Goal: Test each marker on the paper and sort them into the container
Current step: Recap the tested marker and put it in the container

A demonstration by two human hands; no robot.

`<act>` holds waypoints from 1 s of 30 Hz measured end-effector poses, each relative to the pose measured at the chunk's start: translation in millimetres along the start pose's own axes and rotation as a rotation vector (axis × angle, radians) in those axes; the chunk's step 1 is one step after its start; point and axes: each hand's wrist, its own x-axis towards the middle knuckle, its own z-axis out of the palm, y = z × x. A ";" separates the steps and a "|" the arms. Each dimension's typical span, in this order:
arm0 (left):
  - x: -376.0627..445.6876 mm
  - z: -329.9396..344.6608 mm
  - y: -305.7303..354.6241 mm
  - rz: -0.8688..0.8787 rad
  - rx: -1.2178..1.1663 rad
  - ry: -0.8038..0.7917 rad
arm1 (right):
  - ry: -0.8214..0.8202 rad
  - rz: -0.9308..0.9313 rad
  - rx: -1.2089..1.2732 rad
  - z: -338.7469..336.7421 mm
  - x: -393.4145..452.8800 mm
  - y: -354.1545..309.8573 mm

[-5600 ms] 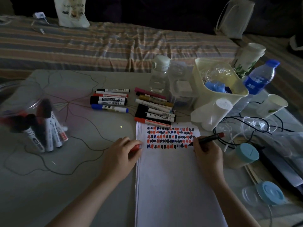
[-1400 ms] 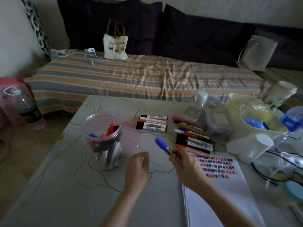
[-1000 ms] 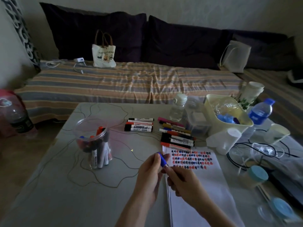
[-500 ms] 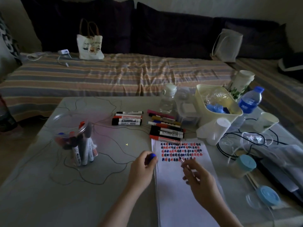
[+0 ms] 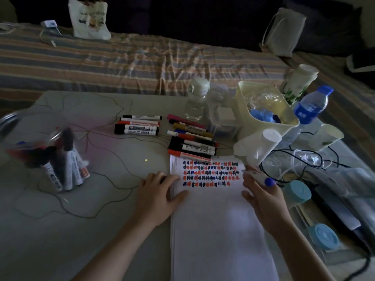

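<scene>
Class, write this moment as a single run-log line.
left hand: flat on paper edge | right hand: holds blue marker, tip near marks | jar: holds sorted markers | step: testing

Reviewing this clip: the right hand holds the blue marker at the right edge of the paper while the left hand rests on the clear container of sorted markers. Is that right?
Not quite. The head view shows the left hand resting on the left edge of the paper, well apart from the clear container. The rest stands: the right hand holds the blue marker at the paper's right edge.

Dim room, striped bed [image 5: 142,63], dark cushions [image 5: 203,19], grey table [image 5: 71,230]
</scene>
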 end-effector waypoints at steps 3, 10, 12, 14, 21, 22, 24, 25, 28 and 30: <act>0.3 0.7 -0.8 0.019 -0.006 0.041 | 0.073 -0.139 -0.210 6.1 11.2 8.8; 0.6 1.0 -1.7 0.035 -0.021 0.047 | 0.273 -0.330 -0.652 -3.5 25.0 33.2; 1.0 0.5 -1.3 0.034 -0.023 0.049 | 0.298 -0.321 -0.679 -5.7 26.6 38.2; 1.4 0.1 -0.3 0.037 -0.026 0.043 | 0.292 -0.328 -0.695 -5.9 27.1 38.7; 1.9 -2.0 0.1 0.036 -0.012 0.041 | 0.245 -0.325 -0.712 -5.7 26.7 41.2; 1.8 -2.6 0.4 0.036 -0.012 0.041 | 0.246 -0.326 -0.722 -5.9 27.0 42.1; 1.6 -3.4 0.9 0.035 -0.014 0.038 | 0.259 -0.330 -0.729 -7.4 27.9 42.9; 1.5 -3.8 1.2 0.032 -0.014 0.035 | 0.262 -0.331 -0.724 -8.0 28.0 42.3; 1.5 -4.4 2.0 0.029 -0.012 0.039 | 0.258 -0.324 -0.706 -8.5 27.7 41.5; 1.4 -4.4 2.6 0.032 -0.013 0.037 | 0.243 -0.323 -0.681 -8.1 26.6 41.8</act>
